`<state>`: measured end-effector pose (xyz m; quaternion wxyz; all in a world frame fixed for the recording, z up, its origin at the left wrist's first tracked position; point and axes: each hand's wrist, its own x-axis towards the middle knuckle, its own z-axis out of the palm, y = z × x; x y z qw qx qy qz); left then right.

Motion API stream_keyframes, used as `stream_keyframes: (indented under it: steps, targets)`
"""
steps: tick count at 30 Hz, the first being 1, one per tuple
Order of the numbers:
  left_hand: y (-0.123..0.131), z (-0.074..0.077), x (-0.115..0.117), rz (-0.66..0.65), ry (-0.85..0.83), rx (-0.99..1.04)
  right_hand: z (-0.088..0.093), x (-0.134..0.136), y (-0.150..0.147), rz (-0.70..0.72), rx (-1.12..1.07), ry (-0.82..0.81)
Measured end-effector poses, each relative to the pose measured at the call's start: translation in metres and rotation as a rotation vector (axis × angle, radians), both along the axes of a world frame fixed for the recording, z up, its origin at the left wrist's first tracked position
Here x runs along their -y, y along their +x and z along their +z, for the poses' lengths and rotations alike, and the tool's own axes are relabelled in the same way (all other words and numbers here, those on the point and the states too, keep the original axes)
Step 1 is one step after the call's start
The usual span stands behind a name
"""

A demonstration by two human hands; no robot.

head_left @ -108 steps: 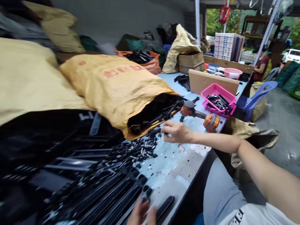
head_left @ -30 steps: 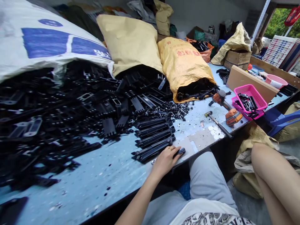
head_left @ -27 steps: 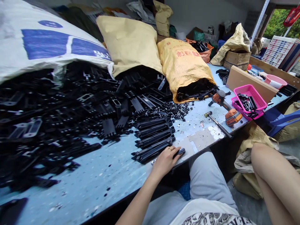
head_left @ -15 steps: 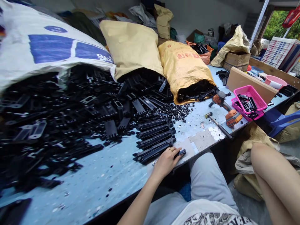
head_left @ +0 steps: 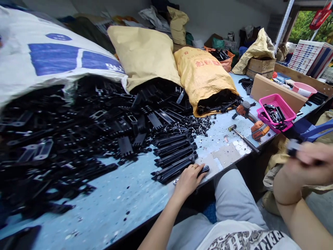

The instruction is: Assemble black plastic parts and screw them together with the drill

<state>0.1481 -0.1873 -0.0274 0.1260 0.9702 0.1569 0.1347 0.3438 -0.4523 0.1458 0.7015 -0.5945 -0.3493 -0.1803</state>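
My left hand (head_left: 189, 177) lies on the table's near edge, its fingers closed over a long black part (head_left: 206, 169). The part's rounded end sticks out past my fingertips, and a shiny bit shows on the other side of the hand. Beside it, several long black parts (head_left: 175, 156) lie side by side in a row. Raised at the right, off the table, my right hand (head_left: 305, 168) is blurred and closed around a small dark object (head_left: 293, 147) with a greyish tip; its kind cannot be made out.
A hammer (head_left: 244, 139) and an orange cordless power tool (head_left: 256, 125) lie on the right. Behind are a pink basket (head_left: 290, 111) of black parts, a pile of screws (head_left: 201, 125) and a large heap of black pieces (head_left: 78, 139) spilling from sacks (head_left: 145, 55).
My right hand has come up into view at the right, holding the small dark object; before, only a bare limb showed there. The left hand stays on the black part. The view has shifted slightly.
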Motion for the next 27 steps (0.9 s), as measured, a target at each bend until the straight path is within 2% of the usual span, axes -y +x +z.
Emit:
stream_keyframes:
  steps: [2,3,5,7,9,11,14,18,22,27]
  targets:
    - [0.001,0.001,0.003,0.005,0.013,-0.035,-0.018,-0.027,0.004,0.031,0.034,-0.08]
    - [0.001,0.002,0.006,0.02,0.016,-0.053,-0.03,-0.04,0.006,0.086,0.056,-0.21]
    - [0.003,0.005,0.011,0.054,0.015,-0.087,-0.056,-0.061,0.009,0.273,0.133,-0.609]
    - [0.005,0.008,0.016,0.051,-0.009,-0.121,-0.082,-0.075,0.009,0.462,0.299,-0.983]
    - [0.007,0.01,0.018,0.018,-0.061,-0.146,-0.105,-0.083,0.007,0.604,0.523,-1.229]
    - [0.008,0.012,0.018,0.005,-0.113,-0.16,-0.121,-0.092,0.005,0.672,0.717,-1.376]
    - [0.007,0.015,0.018,0.016,-0.151,-0.171,-0.136,-0.107,0.001,0.674,0.846,-1.473]
    - [0.005,0.019,0.019,0.035,-0.156,-0.19,-0.141,-0.118,-0.005,0.636,0.863,-1.5]
    - [0.001,0.017,0.02,0.028,-0.172,-0.148,-0.134,-0.115,-0.016,0.542,0.87,-1.478]
    - [-0.007,0.011,0.019,0.038,-0.231,-0.037,-0.118,-0.116,-0.028,0.507,0.878,-1.434]
